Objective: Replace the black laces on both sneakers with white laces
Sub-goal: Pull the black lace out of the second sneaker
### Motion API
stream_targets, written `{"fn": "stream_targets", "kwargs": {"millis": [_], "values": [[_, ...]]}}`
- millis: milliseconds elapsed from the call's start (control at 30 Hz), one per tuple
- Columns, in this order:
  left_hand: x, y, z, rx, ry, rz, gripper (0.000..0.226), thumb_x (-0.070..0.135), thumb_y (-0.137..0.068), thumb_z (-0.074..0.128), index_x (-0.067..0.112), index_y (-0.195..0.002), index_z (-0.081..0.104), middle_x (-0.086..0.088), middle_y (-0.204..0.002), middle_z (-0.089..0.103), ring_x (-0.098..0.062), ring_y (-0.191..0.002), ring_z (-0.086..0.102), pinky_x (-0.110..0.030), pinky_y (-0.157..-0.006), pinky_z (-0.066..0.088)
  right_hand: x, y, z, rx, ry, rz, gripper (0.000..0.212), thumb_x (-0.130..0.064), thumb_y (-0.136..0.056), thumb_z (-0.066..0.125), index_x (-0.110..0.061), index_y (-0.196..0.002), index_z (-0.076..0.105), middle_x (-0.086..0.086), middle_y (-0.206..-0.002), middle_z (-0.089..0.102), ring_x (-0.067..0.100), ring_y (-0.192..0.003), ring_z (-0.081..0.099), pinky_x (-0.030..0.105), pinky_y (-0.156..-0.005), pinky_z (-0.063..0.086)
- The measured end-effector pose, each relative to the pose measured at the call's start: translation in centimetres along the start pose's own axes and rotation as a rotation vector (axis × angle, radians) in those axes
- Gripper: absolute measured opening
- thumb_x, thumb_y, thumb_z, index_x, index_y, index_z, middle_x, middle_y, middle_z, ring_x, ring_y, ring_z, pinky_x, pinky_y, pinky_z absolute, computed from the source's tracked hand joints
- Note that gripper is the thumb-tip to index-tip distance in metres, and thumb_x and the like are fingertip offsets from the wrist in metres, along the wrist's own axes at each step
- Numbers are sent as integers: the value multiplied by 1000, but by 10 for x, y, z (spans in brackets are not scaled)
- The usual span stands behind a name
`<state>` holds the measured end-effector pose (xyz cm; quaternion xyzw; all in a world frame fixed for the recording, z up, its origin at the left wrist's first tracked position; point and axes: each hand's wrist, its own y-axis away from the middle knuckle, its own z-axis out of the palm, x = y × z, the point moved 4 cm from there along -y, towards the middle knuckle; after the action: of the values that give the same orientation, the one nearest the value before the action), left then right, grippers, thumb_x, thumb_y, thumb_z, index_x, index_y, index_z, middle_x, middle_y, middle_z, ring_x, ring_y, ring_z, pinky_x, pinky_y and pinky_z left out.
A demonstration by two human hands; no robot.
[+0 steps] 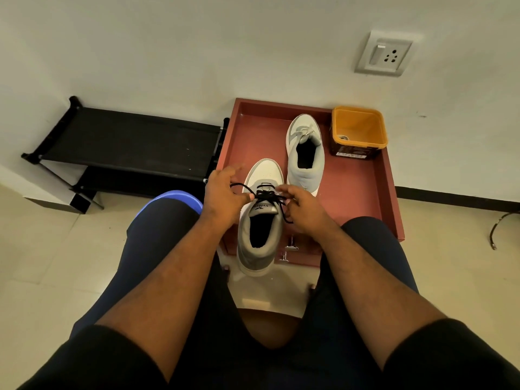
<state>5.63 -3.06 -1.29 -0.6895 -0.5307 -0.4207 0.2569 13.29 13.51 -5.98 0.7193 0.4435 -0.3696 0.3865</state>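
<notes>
Out at nine o'clock from my hands I have a black shoe rack (126, 142) standing against the white wall (197, 46), its two fabric shelves one above the other. Closer in, at about eight o'clock, a blue stool edge (180, 197) peeks out from behind my left knee.

My left hand (222, 195) sits at the centre-left, fingers curled, thumb and forefinger pinching a loop of the black lace (263, 196) just left of the shoe's tongue. The near sneaker (260, 220), grey and white, lies toe-away from me, its heel hanging over the front edge of the red-brown tray (363, 198); the black lace is knotted across its top eyelets, with one loose end trailing down past three o'clock of the shoe opening. My right hand (302, 208) is just right of that knot, fingers bent in around the lace strand; I can see it grips the lace, though which fingers do the pinching I cannot tell.

At one o'clock from my hands the second sneaker (305, 153) rests flat in the tray, toe away from me, just beside the near one, with a pale lace (307, 130) showing near its tongue. At two o'clock an orange tub (358, 130) stands in the tray's far right corner, close to that sneaker, something small lying in its bottom that I cannot make out.

High at one o'clock a wall socket (384, 53) sits on the wall. The floor (42, 263) is pale tile
</notes>
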Motion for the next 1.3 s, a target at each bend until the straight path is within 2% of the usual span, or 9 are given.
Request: {"fn": "stream_targets", "kwargs": {"millis": [100, 167, 467, 733, 933, 1000, 1100, 1200, 1300], "values": [[5, 2, 0, -5, -82, 40, 82, 7, -75, 80, 27, -144, 41, 0, -122, 36, -11, -113, 43, -19, -98, 38, 7, -3, 0, -21, -156, 102, 40, 8, -96, 36, -17, -112, 63, 3, -79, 62, 12, -59, 49, 22, -56, 47], [8, 4, 2, -11, -136, 65, 87, 9, -76, 80, 29, -147, 34, -1, -125, 33, -10, -113, 40, -21, -101, 36, 5, -3, -5, 41, -152, 82, 29, 4, -94, 49, -16, -105, 67, 3, -85, 65, 9, -66, 55, 18, -64, 49], [4, -11, -31, 83, -221, 21, 66, 16, -80, 77, 26, -139, 48, -4, -124, 41, -13, -109, 47, -30, -97, 45, 11, 9, -64, 593, 21, 30, 15, -17, -93, 59, -17, -104, 70, 2, -100, 69, 16, -92, 63, 31, -82, 51], [2, -9, -78, 663, -124, 180, 18, 9, -90, 65, 8, -107, 68, -5, -108, 55, -5, -85, 53, 4, -72, 40, 16, 28, -103, 1061, -293, 120, 13, -15, -95, 56, -23, -101, 64, -5, -89, 66, 14, -78, 67, 31, -76, 59], [-2, -11, -97, 857, -110, 267, 20, 5, -90, 52, 3, -102, 68, -2, -103, 47, -16, -92, 54, -9, -82, 44, 20, 34, -116, 1190, -515, 147, 14, -13, -97, 53, -15, -110, 60, 8, -103, 65, 9, -64, 63, 37, -68, 61], [-8, -15, -101, 827, -221, 69, 25, 16, -91, 55, 13, -114, 65, -10, -120, 50, -27, -115, 49, -31, -96, 41, 20, 33, -119, 1134, -459, 155, 32, -13, -94, 58, -20, -125, 53, 9, -127, 53, 13, -87, 65, 44, -80, 59], [2, -15, -80, 601, -559, -14, 33, 35, -90, 60, 29, -122, 58, -6, -151, 31, -33, -143, 18, -52, -108, 19, 3, 28, -98, 888, 64, 100, 68, -16, -89, 67, -27, -147, 33, 4, -153, 25, 17, -134, 37, 26, -100, 42], [20, -12, -22, 174, -625, 248, 31, 27, -90, 58, 30, -121, 63, 2, -142, 45, -23, -134, 34, -46, -104, 24, -14, 20, -55, 607, 296, -154, 39, -17, -89, 66, -18, -127, 60, 4, -129, 54, 21, -117, 53, 33, -95, 48], [9, -4, 26, -152, -574, 227, 35, 31, -93, 57, 33, -128, 58, 7, -134, 54, -20, -124, 43, -41, -102, 31, -17, 18, -10, 271, 216, -225, 25, -15, -89, 65, -10, -114, 69, 0, -104, 60, 20, -100, 59, 37, -91, 49]]}}
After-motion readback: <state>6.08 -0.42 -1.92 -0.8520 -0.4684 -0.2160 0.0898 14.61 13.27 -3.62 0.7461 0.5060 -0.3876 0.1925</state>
